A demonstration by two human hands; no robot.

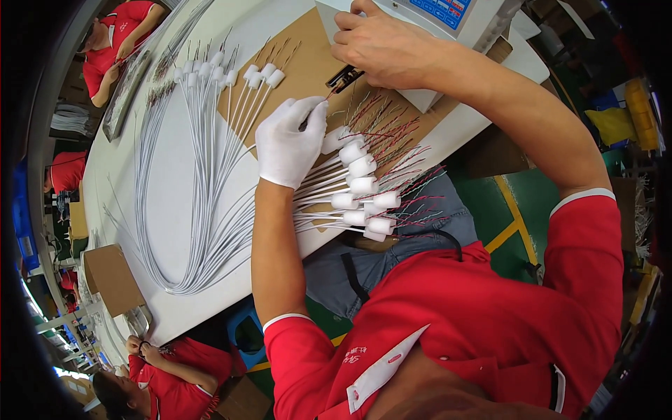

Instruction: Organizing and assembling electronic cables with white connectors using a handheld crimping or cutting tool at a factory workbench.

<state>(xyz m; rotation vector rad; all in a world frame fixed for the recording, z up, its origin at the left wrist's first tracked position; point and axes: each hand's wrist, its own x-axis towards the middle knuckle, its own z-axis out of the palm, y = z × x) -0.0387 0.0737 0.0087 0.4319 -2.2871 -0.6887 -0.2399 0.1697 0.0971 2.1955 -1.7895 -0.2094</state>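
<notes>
My left hand [288, 143], in a white glove, pinches the thin wire ends of a white cable between thumb and forefinger, just below a small black fixture [343, 78]. My bare right hand [381, 45] is above that fixture against the front of a white machine [418, 100]; its fingers are curled, and what they hold, if anything, is hidden. Beside and below the glove lies a bundle of white cables [315, 199]. White cylindrical sleeves [362, 166] sit near their ends, with twisted red, dark and pale wires [413, 203] fanning out toward the right.
More sleeved cables [203, 140] curve across the white table [115, 175] on the left. A brown sheet [304, 49] lies beneath the work. The machine has a blue button panel [448, 8]. Co-workers in red shirts [185, 367] sit at lower left and upper left, near a cardboard box [115, 280].
</notes>
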